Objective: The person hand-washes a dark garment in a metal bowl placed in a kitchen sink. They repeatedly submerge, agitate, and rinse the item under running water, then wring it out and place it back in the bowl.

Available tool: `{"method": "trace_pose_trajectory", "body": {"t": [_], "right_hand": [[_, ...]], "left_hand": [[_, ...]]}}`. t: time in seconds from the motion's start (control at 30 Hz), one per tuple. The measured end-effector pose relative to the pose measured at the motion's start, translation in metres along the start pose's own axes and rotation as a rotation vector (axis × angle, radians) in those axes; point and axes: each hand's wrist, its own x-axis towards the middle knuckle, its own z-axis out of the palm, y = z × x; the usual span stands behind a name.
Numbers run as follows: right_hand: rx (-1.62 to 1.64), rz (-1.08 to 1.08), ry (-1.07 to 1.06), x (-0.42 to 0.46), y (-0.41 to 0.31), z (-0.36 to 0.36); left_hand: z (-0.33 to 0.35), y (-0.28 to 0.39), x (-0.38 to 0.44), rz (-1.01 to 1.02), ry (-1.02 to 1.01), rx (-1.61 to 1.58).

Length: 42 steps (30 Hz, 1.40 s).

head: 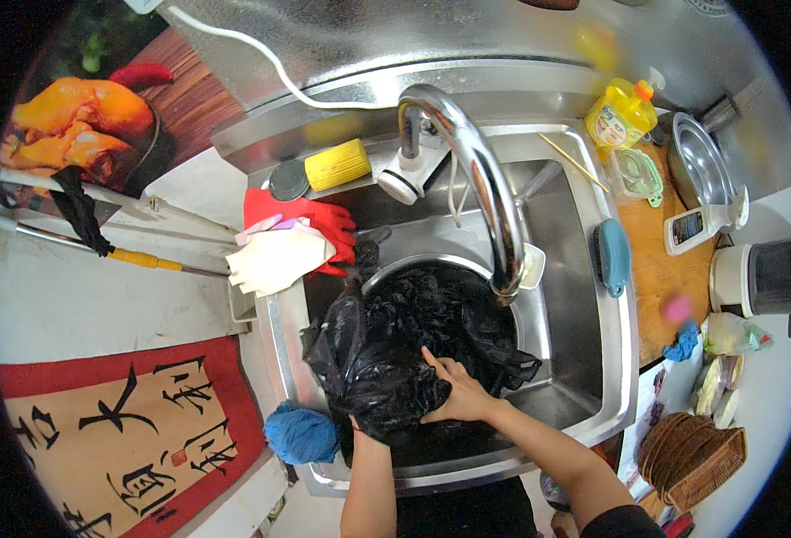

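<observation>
A bunched black plastic bag (375, 363) bulges over the left side of a round metal basin (526, 336), which stands in the stainless steel sink (563, 269). My right hand (461, 395) grips the bag's right side, with the thumb below and the fingers above. My left hand is hidden beneath the bag; only its wrist (372, 445) shows at the lower edge. More wrinkled black material (462, 309) fills the basin, and a loose corner hangs over its right rim. Overhead, the curved chrome faucet (486, 175) reaches toward the basin.
Red rubber gloves (335, 235) and a cream glove (281, 259) drape over the left rim, above a blue cloth bundle (301, 434). A blue-handled scrub brush (614, 259) rests on the right rim. Behind it stand a yellow soap bottle (620, 114) and a metal bowl (701, 158).
</observation>
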Motion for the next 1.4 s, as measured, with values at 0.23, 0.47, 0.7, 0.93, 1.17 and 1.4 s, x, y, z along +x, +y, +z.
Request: {"method": "trace_pose_trajectory", "body": {"t": [0.23,0.47,0.7,0.93,1.17,1.4], "right_hand": [[0.656,0.29,0.167,0.047,0.06,0.06],[0.903,0.312,0.553,0.011,0.015,0.001],[0.238,0.05,0.162,-0.015,-0.092,0.023],[0.164,0.265,0.393,0.067,-0.058,0.035],[0.577,0.062,0.076,0.028,-0.096,0.064],[1.236,0.239,0.165,0.085,-0.062,0.098]], "left_hand": [[-0.004,-0.02,-0.016,0.174,0.126,0.011],[-0.037,0.01,-0.023,0.183,0.282,0.373],[-0.045,-0.01,-0.013,-0.025,0.228,0.195],[-0.037,-0.033,-0.035,0.011,0.316,0.205],[-0.078,0.016,-0.064,0.117,0.078,0.287],[-0.022,0.009,-0.063,-0.074,0.293,0.538]]}}
